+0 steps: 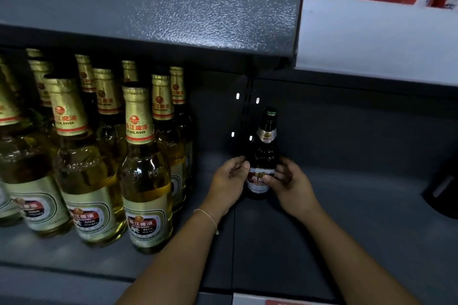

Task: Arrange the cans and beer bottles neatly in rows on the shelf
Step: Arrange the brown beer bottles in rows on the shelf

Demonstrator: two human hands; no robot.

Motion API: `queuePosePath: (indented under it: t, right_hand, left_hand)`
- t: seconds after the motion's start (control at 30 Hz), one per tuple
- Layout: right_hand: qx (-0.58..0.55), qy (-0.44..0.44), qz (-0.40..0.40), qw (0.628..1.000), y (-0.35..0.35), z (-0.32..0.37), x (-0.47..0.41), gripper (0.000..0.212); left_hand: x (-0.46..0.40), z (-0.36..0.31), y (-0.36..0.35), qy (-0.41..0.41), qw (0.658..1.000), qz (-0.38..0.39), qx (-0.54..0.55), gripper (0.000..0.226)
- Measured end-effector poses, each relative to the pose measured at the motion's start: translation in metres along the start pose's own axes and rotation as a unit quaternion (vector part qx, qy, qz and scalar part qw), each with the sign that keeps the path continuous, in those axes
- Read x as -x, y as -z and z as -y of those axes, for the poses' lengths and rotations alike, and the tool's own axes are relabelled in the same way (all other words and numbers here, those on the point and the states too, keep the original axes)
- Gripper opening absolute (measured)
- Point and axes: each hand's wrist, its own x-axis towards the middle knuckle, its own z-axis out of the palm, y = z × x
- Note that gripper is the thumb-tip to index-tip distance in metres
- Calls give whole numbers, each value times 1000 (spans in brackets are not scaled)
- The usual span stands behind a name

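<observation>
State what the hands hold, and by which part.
Both hands, left and right, hold the dark beer bottle at its lower body, around the label.

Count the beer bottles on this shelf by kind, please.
Pearl River bottles, clear glass with gold foil necks: 10 in view; the left edge may cut off more
dark brown bottle, green cap: 1
Total: 11

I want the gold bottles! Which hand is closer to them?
Left. The left hand is between the gold-capped bottles and the dark bottle; the right hand is beyond it.
</observation>
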Motion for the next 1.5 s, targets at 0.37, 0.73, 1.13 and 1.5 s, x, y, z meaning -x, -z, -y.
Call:
queuePosePath:
  t: [0.37,0.73,1.13,1.5]
  right_hand:
    - [24,-14,-10,1000,-4,0,-1,57]
    - [43,-26,-1,999,-2,8,1,57]
    - [131,-5,-94,987,40,22,14,41]
    - [198,28,-178,964,172,58,46,32]
  left_hand:
    - [0,4,-1,-1,1000,0,-7,33]
    - [4,-19,-8,26,998,-4,-63,33]
    - [30,-51,-23,-82,978,-21,-192,17]
    - [42,-80,-156,-130,948,179,-231,30]
